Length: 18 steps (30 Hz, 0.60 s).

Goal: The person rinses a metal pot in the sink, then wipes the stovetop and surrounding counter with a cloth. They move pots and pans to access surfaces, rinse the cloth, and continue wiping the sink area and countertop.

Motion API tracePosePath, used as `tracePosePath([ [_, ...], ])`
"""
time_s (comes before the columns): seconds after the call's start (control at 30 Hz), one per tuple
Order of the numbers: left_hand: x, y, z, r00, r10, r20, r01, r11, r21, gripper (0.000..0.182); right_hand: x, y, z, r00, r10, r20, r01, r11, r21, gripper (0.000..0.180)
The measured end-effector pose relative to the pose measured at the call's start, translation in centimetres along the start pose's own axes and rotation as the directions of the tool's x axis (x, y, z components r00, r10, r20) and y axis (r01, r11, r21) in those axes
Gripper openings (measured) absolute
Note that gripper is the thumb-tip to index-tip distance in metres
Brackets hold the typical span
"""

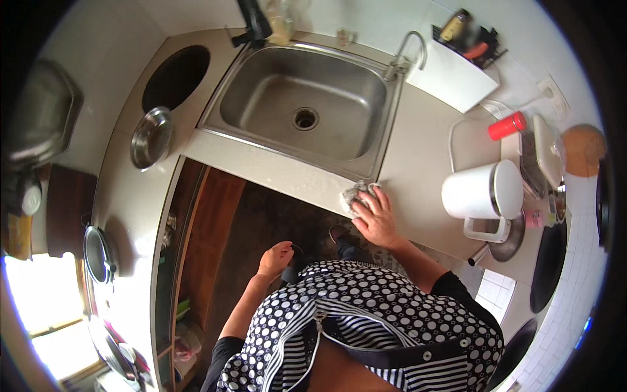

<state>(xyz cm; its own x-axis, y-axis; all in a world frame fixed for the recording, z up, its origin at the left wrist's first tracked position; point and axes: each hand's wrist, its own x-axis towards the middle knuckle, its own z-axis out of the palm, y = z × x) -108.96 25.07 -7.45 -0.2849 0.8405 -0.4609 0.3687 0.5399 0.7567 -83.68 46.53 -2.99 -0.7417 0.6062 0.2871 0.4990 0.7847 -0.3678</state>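
My right hand (pixel 376 219) presses a crumpled grey-white cloth (pixel 350 196) onto the beige countertop (pixel 264 157), with the fingers spread over it. The cloth lies at the counter's front edge, by the near right corner of the stainless-steel sink (pixel 338 134). No water stands in the basin, and its drain (pixel 305 119) is in plain sight. In front of my body, below counter height, hangs my left hand (pixel 275 258). Its fingers are curled in, and I see nothing held in them.
On the right are a white kettle (pixel 470 190), a red canister (pixel 507 126) and a white knife holder (pixel 453 76). A metal bowl (pixel 152 138) sits left of the sink near a round dark opening or mat (pixel 176 76). A black faucet (pixel 254 24) stands behind.
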Motion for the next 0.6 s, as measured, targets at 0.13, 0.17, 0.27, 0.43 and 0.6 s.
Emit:
tracePosePath([
  [0.13, -2.9, -4.4, -1.4, 0.996, -0.078, 0.033, 0.078, 0.997, 0.002, 0.03, 6.2, -3.8, 3.8, 0.98, -0.182, 0.082, 0.179, 0.983, 0.041, 0.039],
  [0.17, -4.0, -5.8, -1.8, 0.998, -0.045, 0.034, 0.043, 0.998, 0.045, 0.028, 8.3, -4.6, 5.2, 0.97, -0.22, 0.101, 0.217, 0.976, 0.033, 0.039],
  [0.27, -7.5, -9.7, -2.1, 0.991, -0.118, -0.058, 0.121, 0.991, 0.059, 0.025, 15.4, -7.3, 10.6, 0.931, -0.347, 0.113, 0.343, 0.938, 0.058, 0.042],
  [0.43, -13.3, -13.4, -1.9, 0.897, -0.408, -0.171, 0.408, 0.912, -0.032, 0.029, 26.0, -12.9, 18.8, 0.919, -0.376, 0.116, 0.375, 0.927, 0.03, 0.05],
  [0.6, -17.0, -13.1, -2.3, 0.84, -0.487, -0.24, 0.502, 0.865, 0.0, 0.027, 32.6, -17.4, 22.6, 0.957, -0.249, 0.149, 0.259, 0.965, -0.049, 0.052],
])
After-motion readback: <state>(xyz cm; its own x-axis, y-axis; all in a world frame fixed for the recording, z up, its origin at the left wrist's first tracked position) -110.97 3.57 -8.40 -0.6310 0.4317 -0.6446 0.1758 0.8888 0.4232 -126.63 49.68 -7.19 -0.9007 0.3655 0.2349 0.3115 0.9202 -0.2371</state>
